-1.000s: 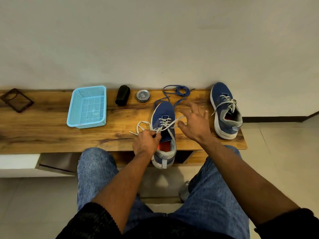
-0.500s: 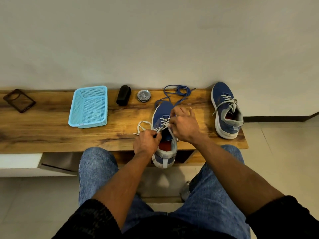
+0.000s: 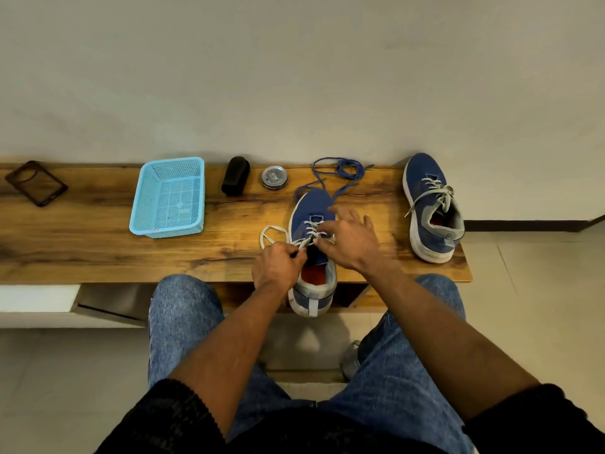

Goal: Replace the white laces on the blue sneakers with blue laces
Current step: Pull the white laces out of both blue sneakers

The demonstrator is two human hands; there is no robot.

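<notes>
At the tabletop's [image 3: 98, 253] far left corner lies a dark phone case [image 3: 36, 183]; a light blue basket [image 3: 168, 198] sits further along. At the near edge, the left hand [image 3: 278, 265] pinches the white lace [image 3: 302, 242] of the near sneaker [image 3: 311, 217], whose heel overhangs. The right hand [image 3: 352, 240] pinches the lacing, other fingers spread. Blue laces [image 3: 340, 168] lie behind; the second sneaker [image 3: 430, 208] occupies the right end.

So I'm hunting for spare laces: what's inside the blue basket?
The blue basket shows only its bare mesh floor and walls; no laces inside. Blue laces lie behind the near sneaker.
</notes>
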